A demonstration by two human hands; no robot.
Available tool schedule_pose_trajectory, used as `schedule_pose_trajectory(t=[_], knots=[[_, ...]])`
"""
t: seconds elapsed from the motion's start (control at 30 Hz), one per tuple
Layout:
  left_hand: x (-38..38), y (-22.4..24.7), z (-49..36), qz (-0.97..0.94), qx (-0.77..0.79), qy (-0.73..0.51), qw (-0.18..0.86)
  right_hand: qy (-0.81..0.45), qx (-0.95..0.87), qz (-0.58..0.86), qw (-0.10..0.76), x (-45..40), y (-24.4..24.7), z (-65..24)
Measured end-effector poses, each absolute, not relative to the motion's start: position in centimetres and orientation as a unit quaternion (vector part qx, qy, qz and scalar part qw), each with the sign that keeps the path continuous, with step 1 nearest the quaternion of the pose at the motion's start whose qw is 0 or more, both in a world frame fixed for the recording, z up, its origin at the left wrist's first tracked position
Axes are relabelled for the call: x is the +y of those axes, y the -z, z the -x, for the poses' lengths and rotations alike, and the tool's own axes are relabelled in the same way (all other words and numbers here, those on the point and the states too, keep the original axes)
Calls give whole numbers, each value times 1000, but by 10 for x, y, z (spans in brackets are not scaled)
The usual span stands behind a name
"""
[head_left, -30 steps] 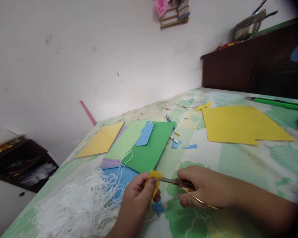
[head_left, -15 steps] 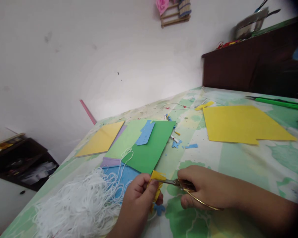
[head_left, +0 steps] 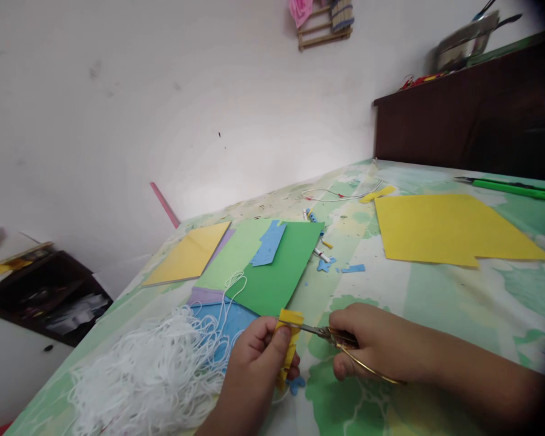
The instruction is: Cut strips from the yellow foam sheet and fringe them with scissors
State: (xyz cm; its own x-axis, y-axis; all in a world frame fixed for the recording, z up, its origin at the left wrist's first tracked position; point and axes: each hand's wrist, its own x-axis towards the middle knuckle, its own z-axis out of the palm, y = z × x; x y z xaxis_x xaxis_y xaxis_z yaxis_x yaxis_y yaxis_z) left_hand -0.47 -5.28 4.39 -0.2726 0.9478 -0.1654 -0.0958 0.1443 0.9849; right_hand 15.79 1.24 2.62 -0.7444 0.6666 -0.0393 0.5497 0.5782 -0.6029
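Note:
My left hand [head_left: 266,357] pinches a small strip of yellow paper [head_left: 291,317] between thumb and fingers; its edge looks fringed with cuts. Around the gold handles of a pair of scissors [head_left: 318,330] my right hand [head_left: 370,342] is closed. The scissor blades reach left across the yellow strip, just above my left thumb. Beside my left wrist lies a loose heap of white string [head_left: 145,375]. Under my left fingers a small blue paper cutout [head_left: 296,385] shows on the cloth.
Green sheets [head_left: 295,254] with a blue scrap [head_left: 269,245] lie ahead, and a yellow-orange pad [head_left: 188,254] is farther left. A cut yellow sheet [head_left: 449,230] and a green craft knife [head_left: 518,189] lie right. A dark cabinet [head_left: 436,127] borders the table's far right.
The scissors stay across the yellow strip, whose upper end now stands more upright and shows flatter. The whole view has shifted slightly, with things appearing a little farther right.

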Motion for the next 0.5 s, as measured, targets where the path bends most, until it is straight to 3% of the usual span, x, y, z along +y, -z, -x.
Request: schedule_pose_trajectory(t=[0.5], knots=[[-52,-45,5,-359,579,-547,486,-290,-888,340,104,14,-23,-156]])
